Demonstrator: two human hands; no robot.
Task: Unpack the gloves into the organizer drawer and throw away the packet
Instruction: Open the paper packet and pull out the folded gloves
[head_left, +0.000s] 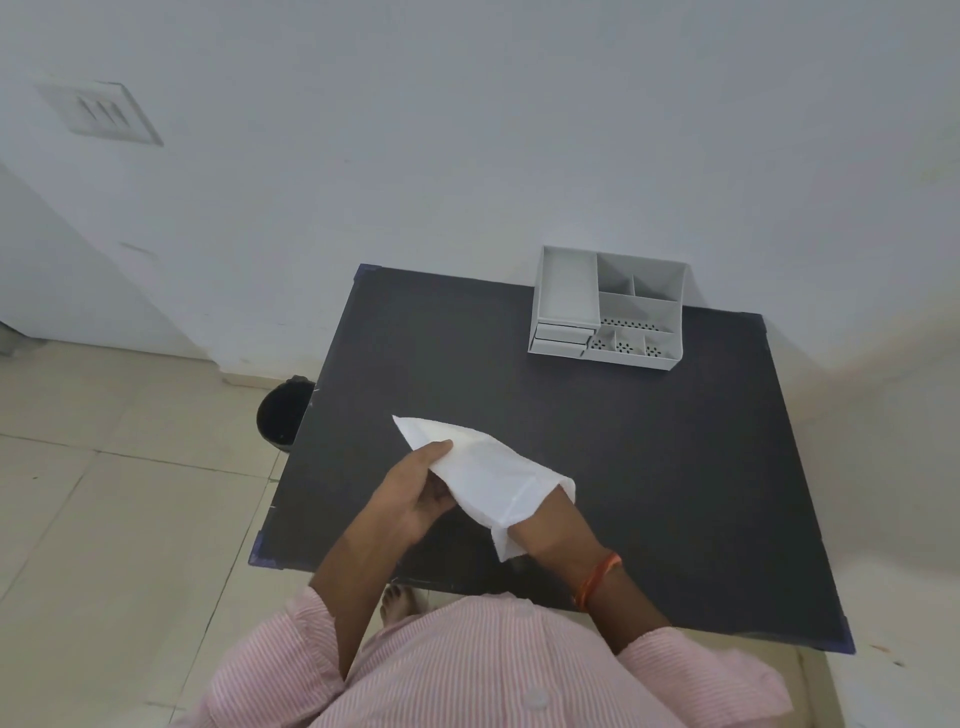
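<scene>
Dark table (675, 467) before me: my left hand (415, 493) pinches the white packet (483, 467); my right hand (550, 525) is inside its near end, grip hidden.

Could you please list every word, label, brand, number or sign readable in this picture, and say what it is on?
None can be read.
White paper packet, held by the left hand with the right hand reaching inside: no print visible.
Grey plastic desk organizer: no labels visible.
Black round bin: no marking visible.
White wall switch plate: blurred, no text legible.
</scene>
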